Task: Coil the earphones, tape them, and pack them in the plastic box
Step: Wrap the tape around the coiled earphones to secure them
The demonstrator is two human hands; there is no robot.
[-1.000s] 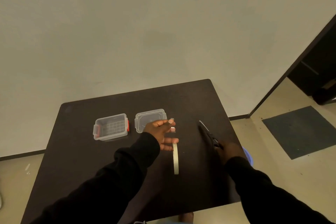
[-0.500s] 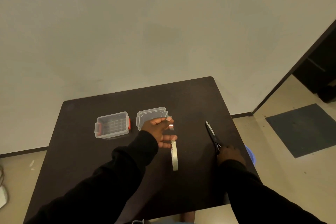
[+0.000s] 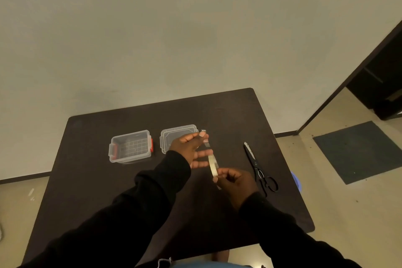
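Both hands work over the middle of the dark desk (image 3: 87,180). The left hand (image 3: 191,150) has its thumb and forefinger pinched on the free end of a clear strip of tape (image 3: 206,142), which stands up past its fingertips; its other fingers are spread loosely, not closed on anything. The right hand (image 3: 236,180), just toward the person from the left, has its grip closed on the tape roll (image 3: 213,164), thumb and forefinger pressing the roll's near edge. The roll stands on edge between the two hands, with the pulled strip running from it up to the left pinch.

Beyond and to the left of the left grip lies the clear lid (image 3: 176,137), flat on the desk and partly hidden by the fingers. Farther left of that stands the open plastic box (image 3: 130,147), clear with red latches at its ends, well apart from either hand. Its inside shows only a grid pattern on the floor.

To the right of the right grip, the black-handled scissors (image 3: 256,165) lie flat on the desk, blades pointing away from the person, close to the wrist but not touched by it.

The earphones cannot be made out anywhere on the desk or in either hand.
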